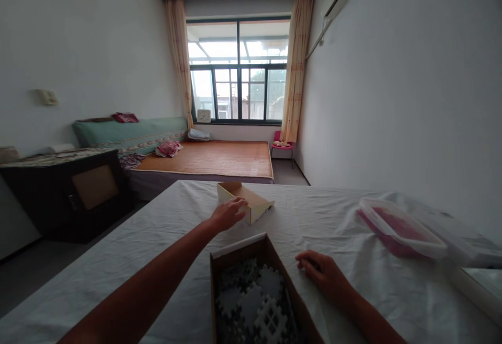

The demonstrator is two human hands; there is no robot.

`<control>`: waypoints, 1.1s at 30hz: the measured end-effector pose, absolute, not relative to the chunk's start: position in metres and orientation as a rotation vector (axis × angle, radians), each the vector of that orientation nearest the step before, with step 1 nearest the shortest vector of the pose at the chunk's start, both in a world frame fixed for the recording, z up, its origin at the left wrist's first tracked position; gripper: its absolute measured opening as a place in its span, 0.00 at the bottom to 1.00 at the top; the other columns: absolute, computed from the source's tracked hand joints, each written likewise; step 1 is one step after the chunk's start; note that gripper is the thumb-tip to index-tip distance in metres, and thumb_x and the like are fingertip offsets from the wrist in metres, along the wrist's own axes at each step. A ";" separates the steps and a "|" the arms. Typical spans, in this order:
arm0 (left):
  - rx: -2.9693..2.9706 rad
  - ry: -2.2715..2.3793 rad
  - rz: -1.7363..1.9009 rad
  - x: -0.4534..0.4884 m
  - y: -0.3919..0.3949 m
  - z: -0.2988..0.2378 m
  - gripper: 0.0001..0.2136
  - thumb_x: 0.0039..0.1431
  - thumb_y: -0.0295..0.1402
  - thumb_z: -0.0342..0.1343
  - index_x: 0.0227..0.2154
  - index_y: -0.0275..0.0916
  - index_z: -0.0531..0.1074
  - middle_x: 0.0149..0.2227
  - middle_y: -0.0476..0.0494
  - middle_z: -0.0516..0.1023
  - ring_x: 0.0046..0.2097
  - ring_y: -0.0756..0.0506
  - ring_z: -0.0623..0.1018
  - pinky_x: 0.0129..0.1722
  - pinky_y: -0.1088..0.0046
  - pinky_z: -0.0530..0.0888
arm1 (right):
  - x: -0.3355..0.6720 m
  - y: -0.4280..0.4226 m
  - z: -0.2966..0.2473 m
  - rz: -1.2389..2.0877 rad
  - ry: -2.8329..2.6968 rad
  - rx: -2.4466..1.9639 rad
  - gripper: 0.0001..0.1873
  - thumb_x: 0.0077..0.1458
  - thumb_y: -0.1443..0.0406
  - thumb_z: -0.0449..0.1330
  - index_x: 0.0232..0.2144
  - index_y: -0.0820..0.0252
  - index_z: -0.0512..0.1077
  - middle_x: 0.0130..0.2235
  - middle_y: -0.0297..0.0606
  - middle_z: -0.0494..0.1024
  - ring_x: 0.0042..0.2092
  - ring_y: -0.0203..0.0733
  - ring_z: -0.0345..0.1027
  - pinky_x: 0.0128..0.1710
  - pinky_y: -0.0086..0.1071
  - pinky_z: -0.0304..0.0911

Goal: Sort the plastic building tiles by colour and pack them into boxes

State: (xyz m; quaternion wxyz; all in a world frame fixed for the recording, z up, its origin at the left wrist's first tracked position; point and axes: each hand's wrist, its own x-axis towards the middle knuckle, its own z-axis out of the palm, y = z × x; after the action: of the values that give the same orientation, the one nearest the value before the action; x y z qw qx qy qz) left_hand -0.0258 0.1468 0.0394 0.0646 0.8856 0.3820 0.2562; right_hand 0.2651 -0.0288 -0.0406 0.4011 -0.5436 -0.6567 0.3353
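My left hand (228, 213) reaches forward across a table covered in a white cloth (149, 250). Its fingers curl against the near side of a small open cardboard tray (251, 197), touching its edge. My right hand (319, 272) rests knuckles-up on the cloth with its fingers curled under, just right of a brown cardboard box (223, 276). That box stands at the table's near edge and holds several grey and white interlocking puzzle pieces (254, 302). Nothing shows inside my right hand.
A clear plastic container with pink contents (400, 226) lies at the table's right, beside another clear lid (466, 239). Beyond the table are a bed with a bamboo mat (212, 158), a dark cabinet (66, 187) at left, a pink chair (282, 148) and a window.
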 end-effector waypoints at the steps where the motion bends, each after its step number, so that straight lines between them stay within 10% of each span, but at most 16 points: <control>1: 2.699 1.146 0.760 -0.022 0.147 0.040 0.14 0.54 0.36 0.52 0.44 0.48 0.72 0.47 0.47 0.73 0.39 0.45 0.74 0.39 0.71 0.69 | 0.266 -0.029 -0.041 0.862 -1.646 -1.374 0.17 0.54 0.54 0.52 0.37 0.57 0.73 0.32 0.37 0.78 0.31 0.40 0.69 0.33 0.32 0.64; 10: 2.602 1.224 0.812 0.002 0.157 0.063 0.10 0.49 0.39 0.58 0.18 0.42 0.75 0.30 0.45 0.76 0.38 0.42 0.71 0.39 0.68 0.66 | 0.271 -0.024 -0.049 0.916 -1.606 -1.350 0.20 0.53 0.50 0.52 0.37 0.56 0.73 0.31 0.36 0.77 0.27 0.38 0.67 0.23 0.29 0.60; 14: 2.129 1.082 1.195 0.008 0.147 0.103 0.12 0.51 0.42 0.56 0.24 0.40 0.77 0.29 0.47 0.76 0.34 0.46 0.72 0.37 0.70 0.66 | 0.270 -0.024 -0.046 0.922 -1.507 -1.336 0.25 0.52 0.46 0.51 0.36 0.58 0.73 0.33 0.40 0.77 0.29 0.40 0.68 0.23 0.31 0.61; 20: 1.284 0.513 1.366 0.048 0.058 0.130 0.11 0.47 0.37 0.62 0.32 0.36 0.75 0.30 0.49 0.76 0.33 0.52 0.72 0.40 0.75 0.69 | 0.253 -0.022 0.007 1.245 -1.042 -0.912 0.33 0.52 0.41 0.46 0.49 0.54 0.65 0.54 0.43 0.69 0.52 0.48 0.65 0.48 0.44 0.63; 28: 0.933 0.522 1.189 0.085 -0.045 0.091 0.08 0.47 0.35 0.64 0.29 0.36 0.75 0.34 0.45 0.77 0.39 0.50 0.76 0.44 0.75 0.69 | 0.238 -0.025 0.073 1.279 -1.065 -0.610 0.38 0.52 0.38 0.35 0.58 0.49 0.52 0.61 0.40 0.59 0.58 0.49 0.58 0.46 0.47 0.65; 33: 1.119 0.949 1.236 0.016 -0.078 0.081 0.22 0.48 0.36 0.62 0.47 0.40 0.70 0.40 0.40 0.77 0.44 0.43 0.75 0.34 0.74 0.71 | 0.263 -0.027 0.080 1.444 -1.152 -0.745 0.34 0.55 0.44 0.42 0.57 0.57 0.58 0.56 0.43 0.67 0.52 0.51 0.66 0.42 0.42 0.68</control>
State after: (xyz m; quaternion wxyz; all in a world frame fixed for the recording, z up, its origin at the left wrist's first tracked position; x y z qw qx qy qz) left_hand 0.0164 -0.0775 0.0811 0.5742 0.4776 0.4050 0.5274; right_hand 0.2634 -0.0268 0.0795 0.5436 -0.3140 -0.4855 0.6084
